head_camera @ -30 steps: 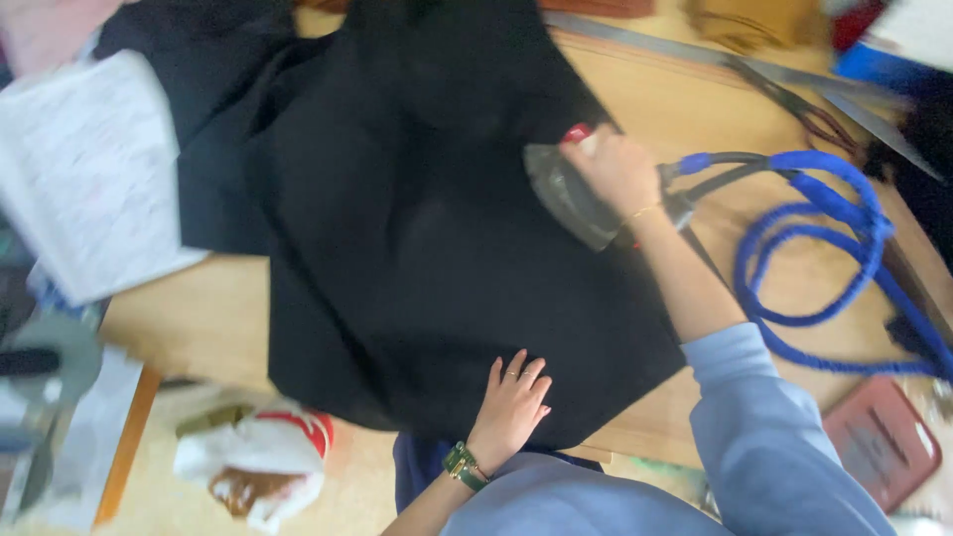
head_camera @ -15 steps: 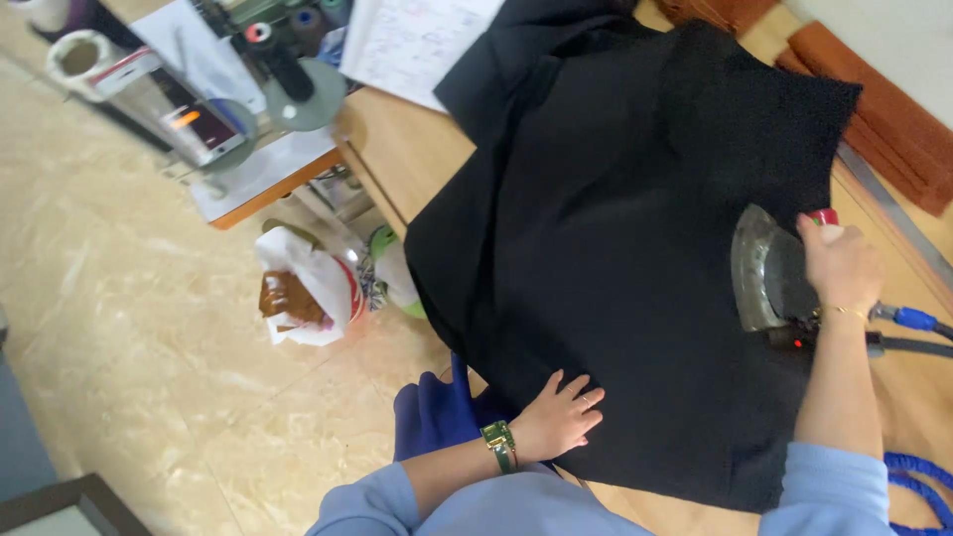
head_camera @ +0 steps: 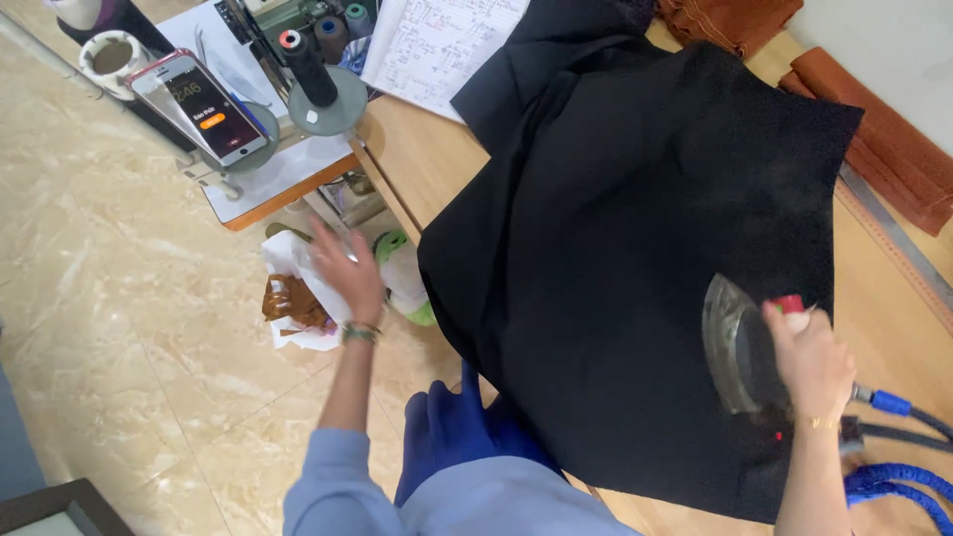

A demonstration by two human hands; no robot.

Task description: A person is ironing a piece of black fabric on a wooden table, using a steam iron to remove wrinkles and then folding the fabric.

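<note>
- Far left, small side table (head_camera: pixel 268 184): a phone (head_camera: pixel 197 105) leans there, screen lit; a tape roll (head_camera: pixel 109 55) sits at the corner, with thread cones behind. A dark spool (head_camera: pixel 306 65) stands upright on a round grey base.
- White plastic bag (head_camera: pixel 298 288) on the floor beside the desk leg, mouth open. Brown stuff shows inside, can't tell what. A green-and-white bundle lies just beside it.
- Your left hand (head_camera: pixel 342 268) hangs over that bag, fingers spread, blurred, holding nothing and off the cloth.
- Paper sheet (head_camera: pixel 447 45) with printed lines lies flat at the desk's (head_camera: pixel 417 164) back edge, partly under the cloth.
- Black fabric (head_camera: pixel 635 258) spreads across the desk, its near-left edge draping off toward you. Looks soft, limp and fairly light, and likely to slide on the smooth wood. Hold it flat with a palm or take it by the hanging edge, not the middle.
- Iron (head_camera: pixel 740 347) sits sole-down on the fabric near its right edge. Judge it heavy, rigid and hot, so handle only.
- Your right hand (head_camera: pixel 814 357) is wrapped shut around the iron's handle.
- Blue hose (head_camera: pixel 898 486) and a dark cable trail off the iron's rear, lower right; they may tug.
- Brown folded cloth (head_camera: pixel 874 139) lies along the desk's far right edge, clear of the black piece.
</note>
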